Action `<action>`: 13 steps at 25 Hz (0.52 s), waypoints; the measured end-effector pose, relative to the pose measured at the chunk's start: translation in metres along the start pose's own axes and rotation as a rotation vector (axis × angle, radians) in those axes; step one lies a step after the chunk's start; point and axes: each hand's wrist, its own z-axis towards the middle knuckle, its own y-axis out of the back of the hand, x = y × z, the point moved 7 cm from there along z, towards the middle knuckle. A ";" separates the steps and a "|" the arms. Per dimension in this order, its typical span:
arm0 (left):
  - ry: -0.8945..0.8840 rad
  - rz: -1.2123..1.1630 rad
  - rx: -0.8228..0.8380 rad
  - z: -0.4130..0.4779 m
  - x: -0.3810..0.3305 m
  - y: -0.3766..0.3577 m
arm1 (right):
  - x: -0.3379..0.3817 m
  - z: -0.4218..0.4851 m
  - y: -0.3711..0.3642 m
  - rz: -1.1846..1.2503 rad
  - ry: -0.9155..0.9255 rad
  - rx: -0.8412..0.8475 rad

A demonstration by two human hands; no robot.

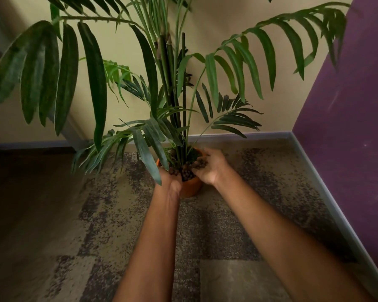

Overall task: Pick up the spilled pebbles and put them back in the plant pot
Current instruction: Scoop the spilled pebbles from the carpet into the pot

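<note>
An orange plant pot point(191, 188) stands on the carpet, holding a tall palm-like plant point(172, 94). Brown pebbles point(187, 172) lie heaped over the pot's near rim, between my two hands. My left hand point(171, 179) is cupped at the pot's left front edge, partly hidden by a drooping leaf, with pebbles resting on it. My right hand point(210, 165) is cupped over the pot's right rim, palm tilted inward, and pebbles lie against its fingers. I see no loose pebbles on the floor around the pot.
The pot sits in a corner: a cream wall point(122, 62) behind, a purple wall point(347, 105) on the right with a grey skirting board point(314, 175). Patterned carpet point(216, 236) covers the floor. Long leaves hang low on the left of the pot.
</note>
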 end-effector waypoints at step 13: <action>-0.081 0.095 -0.258 0.002 0.002 0.023 | 0.019 -0.002 0.003 -0.037 0.079 0.043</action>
